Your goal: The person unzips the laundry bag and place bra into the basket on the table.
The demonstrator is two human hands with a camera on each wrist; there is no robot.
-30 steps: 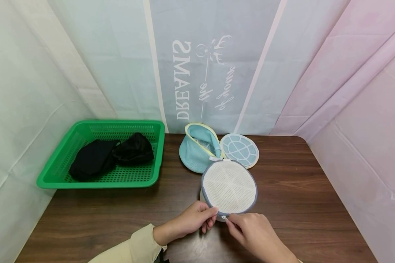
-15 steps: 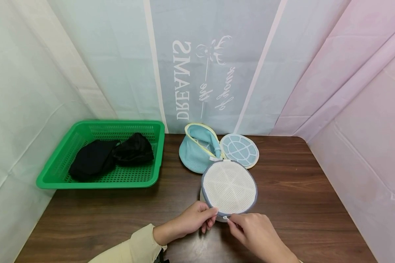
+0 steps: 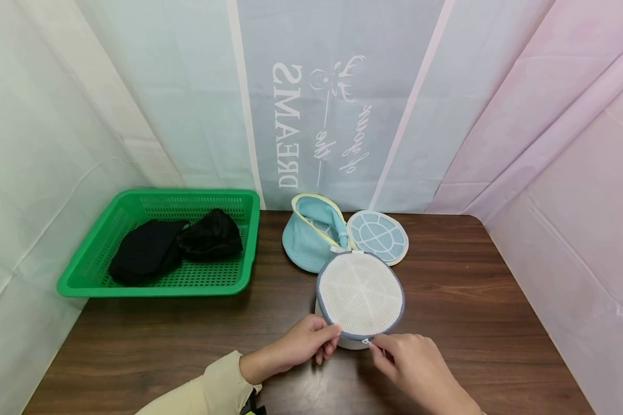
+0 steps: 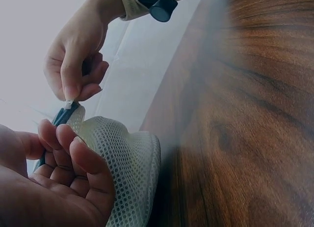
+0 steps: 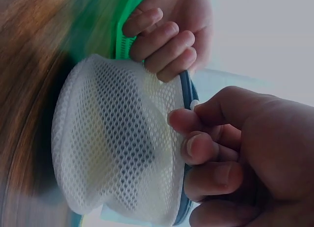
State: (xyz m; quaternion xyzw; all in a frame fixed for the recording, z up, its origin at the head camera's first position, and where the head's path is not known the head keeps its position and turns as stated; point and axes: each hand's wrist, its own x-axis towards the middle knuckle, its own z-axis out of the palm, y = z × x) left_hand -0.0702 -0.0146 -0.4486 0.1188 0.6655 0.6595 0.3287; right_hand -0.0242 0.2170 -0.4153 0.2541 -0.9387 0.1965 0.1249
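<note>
A round white mesh laundry bag (image 3: 360, 294) with a grey-blue zipper edge stands on the table in front of me. My left hand (image 3: 306, 343) pinches its rim at the near left between thumb and fingers. The thumb and index finger of my right hand (image 3: 410, 360) pinch the white zipper pull (image 3: 366, 341) on the near edge. Seen from the right wrist, the mesh side of the laundry bag (image 5: 122, 138) bulges, and something darker shows through it. The left wrist view has the zipper pull (image 4: 68, 104) under my right fingertips.
A blue mesh bag (image 3: 311, 242) with yellow trim lies open behind the white one, its round blue lid (image 3: 378, 237) beside it. To the left, a green basket (image 3: 244, 282) holds black cloth items (image 3: 150, 251). Curtains (image 3: 342, 115) border the brown table (image 3: 472, 300).
My right hand has moved the zipper pull a little to the right along the bag's near edge. My left hand keeps its pinch on the rim, shifting only slightly.
</note>
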